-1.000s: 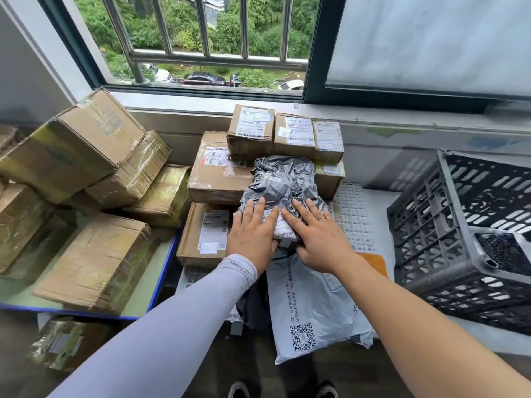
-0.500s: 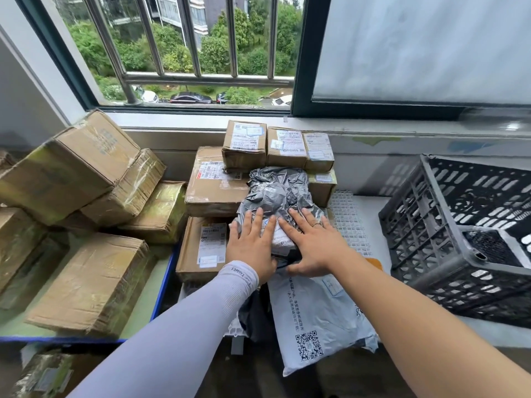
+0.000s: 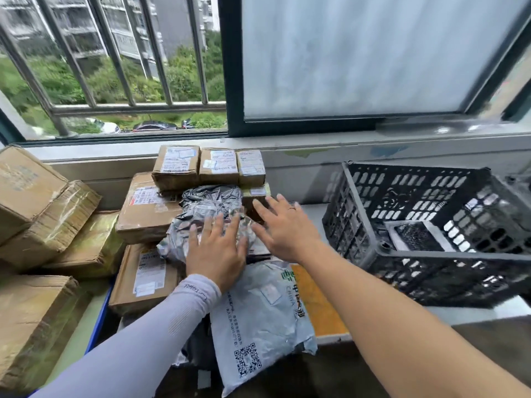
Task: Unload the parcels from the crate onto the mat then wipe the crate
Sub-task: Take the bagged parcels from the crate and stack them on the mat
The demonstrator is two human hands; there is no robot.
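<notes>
A crumpled grey plastic parcel (image 3: 209, 208) lies on a pile of parcels below the window. My left hand (image 3: 217, 251) rests flat on its near end, fingers straight. Just right of it my right hand (image 3: 283, 225) hovers with spread fingers, apart from the grey parcel. A white mailer bag (image 3: 258, 320) with a QR code lies nearest me on an orange mat (image 3: 319, 305). Several taped cardboard boxes (image 3: 149, 214) are stacked behind and to the left. The black slatted crate (image 3: 431, 225) stands tilted on the right; only a dark mesh piece shows inside it.
Large tape-wrapped cartons (image 3: 43, 214) are heaped on a blue-edged tray (image 3: 99, 320) at the left. A window sill (image 3: 373, 139) and barred window run along the back. A white ledge (image 3: 474, 314) carries the crate.
The view has tilted up and shifted. My right hand has lifted off the grey parcel and moved right toward the crate; my left hand stays on the parcel.
</notes>
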